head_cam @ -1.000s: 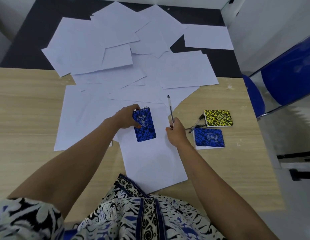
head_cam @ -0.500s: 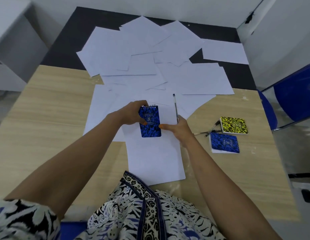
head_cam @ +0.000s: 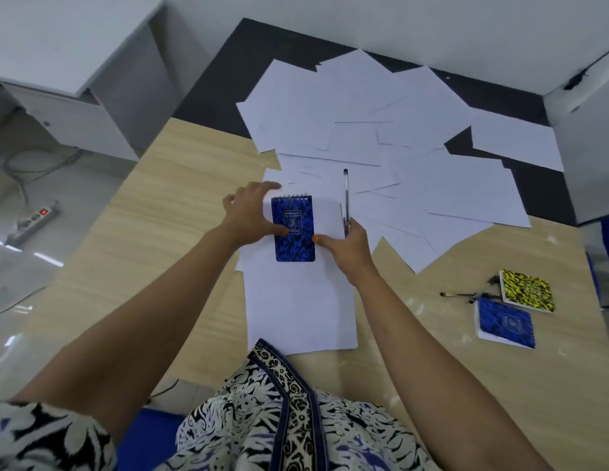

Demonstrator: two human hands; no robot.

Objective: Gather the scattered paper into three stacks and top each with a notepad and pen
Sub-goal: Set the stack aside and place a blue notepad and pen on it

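Observation:
A squared stack of white paper (head_cam: 298,311) lies at the near edge of the wooden table (head_cam: 153,232). A blue spiral notepad (head_cam: 293,229) rests on its far end. My left hand (head_cam: 250,212) holds the notepad's left edge, thumb on the cover. My right hand (head_cam: 347,246) touches the notepad's right edge with its thumb and grips a clear pen (head_cam: 346,198) that points away from me. Many loose white sheets (head_cam: 391,130) lie scattered across the far side.
At the right sit a yellow notepad (head_cam: 526,290), a second blue notepad (head_cam: 505,322) and two dark pens (head_cam: 466,294). A white cabinet (head_cam: 75,62) and a power strip (head_cam: 34,217) on the floor are to the left. A blue chair shows at the right edge.
My view has swung left and up. My right thumb stays at the notepad's right edge, pen still in hand. My left hand's fingers have spread over the notepad's top left corner.

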